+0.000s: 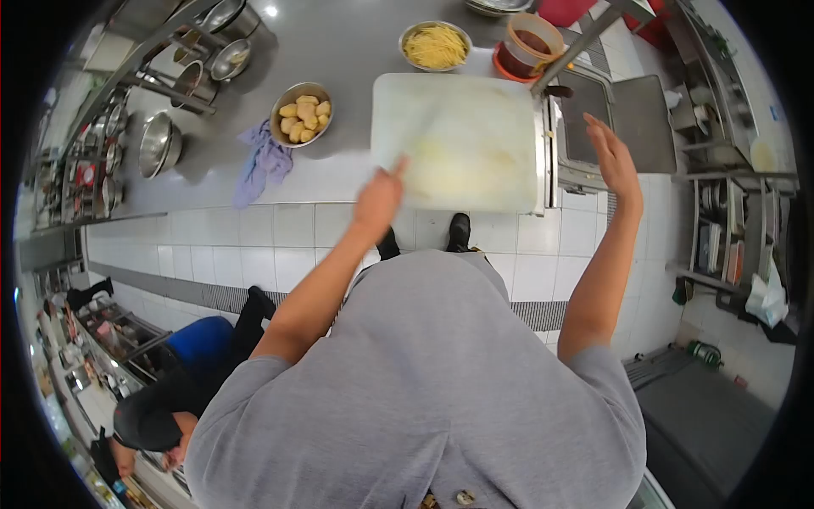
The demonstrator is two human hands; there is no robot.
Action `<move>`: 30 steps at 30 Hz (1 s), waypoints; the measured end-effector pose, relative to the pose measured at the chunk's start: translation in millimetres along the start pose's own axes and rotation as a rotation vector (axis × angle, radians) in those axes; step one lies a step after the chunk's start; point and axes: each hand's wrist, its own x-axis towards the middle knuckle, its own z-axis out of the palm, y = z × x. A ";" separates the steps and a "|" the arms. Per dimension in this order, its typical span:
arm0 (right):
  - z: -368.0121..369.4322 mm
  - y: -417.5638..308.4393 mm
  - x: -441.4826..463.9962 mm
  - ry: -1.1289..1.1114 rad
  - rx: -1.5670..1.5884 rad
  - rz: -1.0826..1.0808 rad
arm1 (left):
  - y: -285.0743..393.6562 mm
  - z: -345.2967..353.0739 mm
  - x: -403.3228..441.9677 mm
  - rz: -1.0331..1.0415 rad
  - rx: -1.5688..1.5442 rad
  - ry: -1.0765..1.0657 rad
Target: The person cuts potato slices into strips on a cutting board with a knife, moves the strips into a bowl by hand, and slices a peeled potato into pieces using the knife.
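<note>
A broad stainless-steel tabletop (pixel 339 42) runs across a tiled kitchen, with a dark-clad co-worker (pixel 191 386) bent over at the left, away from the work. A large white chopping board (pixel 475 140) lies flat at the tabletop's near edge, straight ahead of the person in grey, its slightly longer axis running side to side. Just beyond its right edge is an open steel compartment (pixel 575 140).

Left of the board sits a steel bowl (pixel 303 88) of what look like peeled potatoes (pixel 305 118), a crumpled purple cloth (pixel 263 165) just beside it. Behind the board stand a second steel bowl (pixel 466 53), heaped with thin yellow strips (pixel 436 42), and a plastic tub (pixel 555 38) of dark red liquid.

The hands are well apart, with the board between them. The left hand (pixel 381 202) is the nearer, at the board's near left corner, forearm angled forward and inward, fingers curled but blurred; whether they close on anything cannot be told. A faint grey streak (pixel 427 121), possibly a knife blade, slants from it over the board. The right hand (pixel 612 157) is raised outside the right edge, by the compartment, fingers straight, holding nothing visible.
</note>
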 end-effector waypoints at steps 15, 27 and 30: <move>59.0 36.1 -85.7 0.368 -0.717 0.572 | -47.5 21.6 -48.0 -0.037 0.060 -0.075; 86.6 3.0 -3.7 0.656 -0.016 0.044 | -90.4 -26.7 -38.0 -0.309 -1.492 -0.334; 116.7 -9.4 -1.1 0.485 0.001 0.054 | -99.2 -33.0 -41.6 -0.268 -1.486 -0.345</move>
